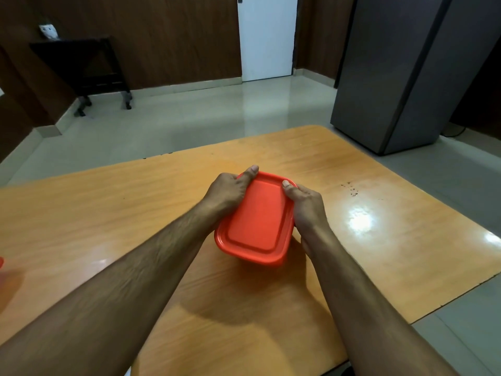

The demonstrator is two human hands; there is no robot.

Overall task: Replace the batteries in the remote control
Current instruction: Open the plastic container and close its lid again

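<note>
A red plastic box with its red lid on [257, 221] is at the middle of the wooden table [108, 207]. My left hand [230, 191] grips the box's left side, thumb on the lid's far left corner. My right hand [306, 207] grips its right side, thumb on the lid's far right edge. The lid hides whatever is inside. No remote control or batteries are in view.
A small red object [1, 263] shows at the left edge of the frame. Beyond the table lie a tiled floor, a grey refrigerator [401, 77] at the right and a dark rack [89, 69] at the far left.
</note>
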